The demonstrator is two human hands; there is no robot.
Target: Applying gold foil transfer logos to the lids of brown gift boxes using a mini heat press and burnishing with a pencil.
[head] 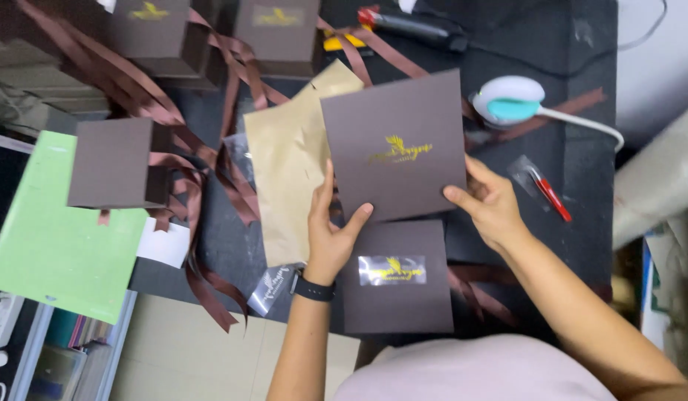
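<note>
Brown square card (394, 145) held between left hand (330, 234) and right hand (490, 204).

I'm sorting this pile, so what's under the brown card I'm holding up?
Under the brown card lie a tan paper pouch to its left and a second brown square nearer you. Whatever sits directly beneath its middle is hidden.

Both hands (403, 215) hold a square brown card box (394, 145) with a gold emblem. Just below lies another (396, 278) bearing a silver label. Left: tan paper pouch (288, 163), more brown boxes (114, 163).
</note>
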